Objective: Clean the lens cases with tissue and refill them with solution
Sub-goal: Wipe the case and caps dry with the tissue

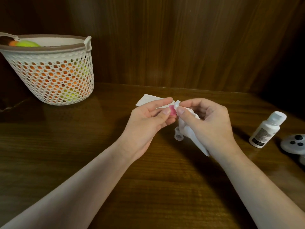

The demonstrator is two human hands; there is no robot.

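Observation:
My left hand (148, 118) pinches a small pink lens-case cap (172, 111) between thumb and fingers, above the table. My right hand (209, 123) pinches a crumpled white tissue (184, 128) and presses its tip against the pink cap. The rest of the tissue hangs down under my right palm. A clear lens case part (178, 134) shows just below the hands, partly hidden by the tissue; whether it lies on the table I cannot tell. A white solution bottle (266, 129) with a white cap stands at the right.
A flat white tissue sheet (148, 100) lies on the wooden table (82, 146) behind my left hand. A white mesh basket (54, 70) with orange and green balls stands at the back left. A white controller (295, 143) sits at the right edge. A wooden wall closes the back.

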